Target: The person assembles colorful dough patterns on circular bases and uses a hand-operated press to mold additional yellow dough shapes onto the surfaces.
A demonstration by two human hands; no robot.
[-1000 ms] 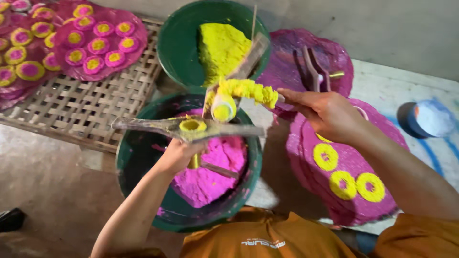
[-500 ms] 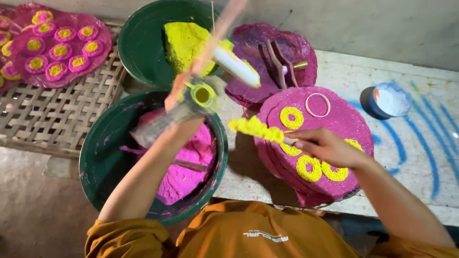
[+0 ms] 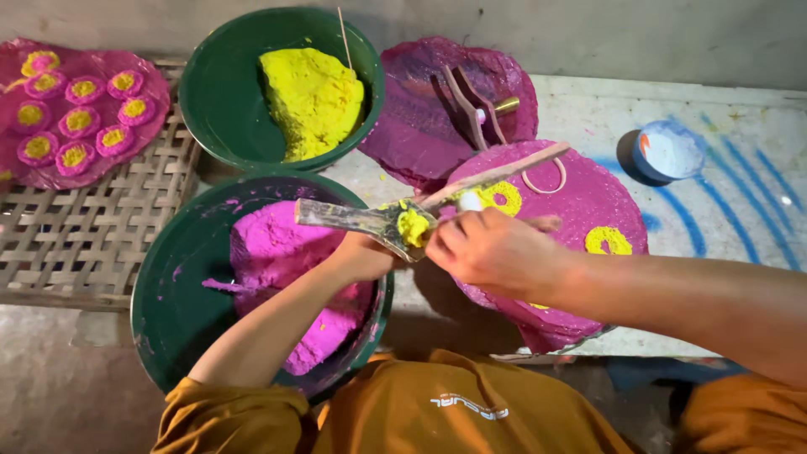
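My left hand (image 3: pixel 363 256) grips a flat wooden press tool (image 3: pixel 353 220) with a long stick handle, held over the rim of the green bowl of pink dough (image 3: pixel 168 294). A lump of yellow dough (image 3: pixel 413 227) sits in the tool's round hole. My right hand (image 3: pixel 492 250) is closed around the tool's end at that lump, fingers touching the yellow dough. Beneath my right hand lies a round pink-stained tray (image 3: pixel 588 202) carrying yellow dough rings (image 3: pixel 607 240).
A second green bowl (image 3: pixel 210 92) holds a yellow dough mound (image 3: pixel 313 97). A pink tray (image 3: pixel 420 126) behind carries another wooden tool (image 3: pixel 471 105). Pink-and-yellow discs (image 3: pixel 76 118) rest on a tray over a woven bamboo mat (image 3: pixel 92 227). A small blue-white cup (image 3: pixel 668 151) stands right.
My right hand left the yellow rings on the tray and came back to the press tool. My left hand lowered the tool toward level. The view shifted left.
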